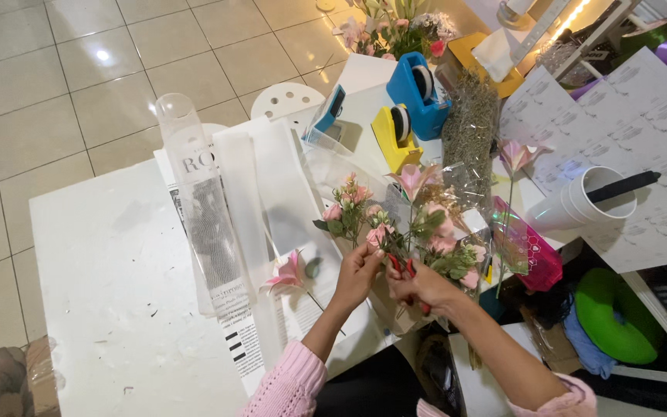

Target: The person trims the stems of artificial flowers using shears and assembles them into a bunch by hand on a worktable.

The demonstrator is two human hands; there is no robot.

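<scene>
Trimming step: left hand [358, 272] pinches a stem under the bouquet [403, 224]; right hand [418, 284], just beside it, grips red scissors [404, 268], blades seemingly at the stem. Next needs a clean snip.

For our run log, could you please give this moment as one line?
left hand: holds flower stems | right hand: red scissors at stems | pink bouquet on white table

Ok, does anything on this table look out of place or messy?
One pink flower lies loose on the table, apart from the bunch the hands work on. The clear sleeve juts past the table's far edge. Nothing looks spilled or broken.
</scene>
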